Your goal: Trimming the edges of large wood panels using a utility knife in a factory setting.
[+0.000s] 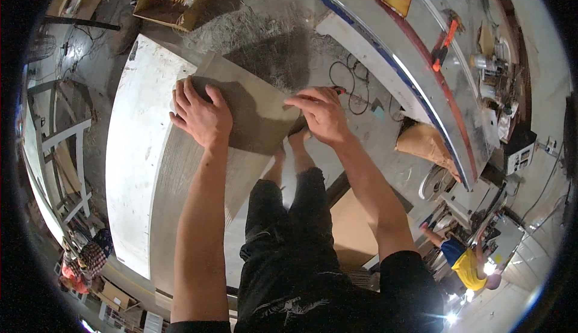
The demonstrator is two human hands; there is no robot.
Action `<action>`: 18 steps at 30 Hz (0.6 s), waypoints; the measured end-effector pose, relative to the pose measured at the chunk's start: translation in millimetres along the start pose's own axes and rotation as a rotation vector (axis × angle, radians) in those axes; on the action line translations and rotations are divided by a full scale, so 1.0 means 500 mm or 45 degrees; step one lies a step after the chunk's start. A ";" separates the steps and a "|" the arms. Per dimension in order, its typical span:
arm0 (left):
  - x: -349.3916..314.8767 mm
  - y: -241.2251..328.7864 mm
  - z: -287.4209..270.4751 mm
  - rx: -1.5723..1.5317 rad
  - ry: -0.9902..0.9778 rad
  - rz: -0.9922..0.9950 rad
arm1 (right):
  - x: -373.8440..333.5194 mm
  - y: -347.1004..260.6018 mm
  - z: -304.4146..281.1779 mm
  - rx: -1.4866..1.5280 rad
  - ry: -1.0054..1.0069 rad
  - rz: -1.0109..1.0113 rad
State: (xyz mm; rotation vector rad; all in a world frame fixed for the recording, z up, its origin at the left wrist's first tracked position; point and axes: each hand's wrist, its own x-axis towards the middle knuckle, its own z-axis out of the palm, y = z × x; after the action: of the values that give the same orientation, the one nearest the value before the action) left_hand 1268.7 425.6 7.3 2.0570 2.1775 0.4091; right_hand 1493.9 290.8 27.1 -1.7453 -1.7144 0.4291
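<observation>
My left hand [201, 116] lies flat, fingers spread, on the grey tile [253, 101] overhanging the bench [135, 170], right hand [322, 115] pinching a red pen [339, 90] at its right edge; I fear slackened pressure lets it tip off.

I see a grey board [253, 104] on a white bench [135, 170]. My trousers [289, 237] are black. A long silver panel [421, 86] has red and blue edges. An orange clamp [444, 45] lies on it.
</observation>
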 end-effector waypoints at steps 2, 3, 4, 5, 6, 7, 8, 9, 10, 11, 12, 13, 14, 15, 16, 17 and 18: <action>-0.001 0.007 -0.001 0.022 -0.012 0.020 | -0.035 0.003 0.027 0.020 0.064 0.040; 0.000 0.013 -0.002 0.020 -0.017 0.039 | -0.062 -0.009 0.041 0.085 0.186 0.183; 0.002 0.008 -0.007 0.031 -0.016 0.057 | -0.089 -0.032 0.064 0.163 0.310 0.324; 0.001 0.009 -0.003 0.050 -0.003 0.044 | -0.121 -0.052 0.093 -0.005 0.281 0.397; 0.005 0.006 0.001 0.054 0.005 0.058 | -0.146 -0.074 0.121 0.001 0.296 0.400; 0.003 -0.001 0.011 0.060 0.011 0.067 | -0.174 -0.097 0.147 -0.008 0.326 0.367; 0.003 -0.005 0.010 0.073 0.023 0.071 | -0.181 -0.112 0.156 -0.010 0.354 0.330; 0.000 -0.010 0.007 0.078 0.026 0.086 | -0.186 -0.113 0.156 -0.005 0.367 0.338; 0.000 -0.008 0.005 0.062 -0.023 0.051 | -0.181 -0.109 0.146 0.011 0.347 0.293; 0.002 -0.005 0.004 0.047 -0.072 0.015 | -0.175 -0.104 0.136 0.028 0.326 0.248; 0.005 -0.002 0.006 0.047 -0.067 0.029 | -0.165 -0.088 0.125 0.028 0.341 0.252; 0.005 0.001 0.005 0.032 -0.058 0.035 | -0.153 -0.064 0.109 0.051 0.404 0.346; -0.001 -0.001 0.002 0.027 -0.054 0.036 | -0.136 -0.051 0.097 0.080 0.458 0.444; -0.003 -0.004 0.000 0.037 -0.059 0.042 | -0.116 -0.038 0.090 0.087 0.459 0.455; -0.002 -0.001 -0.003 0.029 -0.056 0.045 | -0.085 -0.030 0.073 0.057 0.416 0.406; 0.001 0.002 -0.002 0.020 -0.050 0.047 | -0.071 -0.026 0.066 0.028 0.375 0.354; 0.001 0.003 0.001 0.024 -0.053 0.049 | -0.075 -0.028 0.071 0.030 0.374 0.358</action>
State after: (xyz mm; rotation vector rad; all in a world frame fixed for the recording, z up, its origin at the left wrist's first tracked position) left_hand 1270.3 426.4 7.1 2.1002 2.1294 0.3480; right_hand 1456.8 260.9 2.3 -1.9321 -1.2615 0.2937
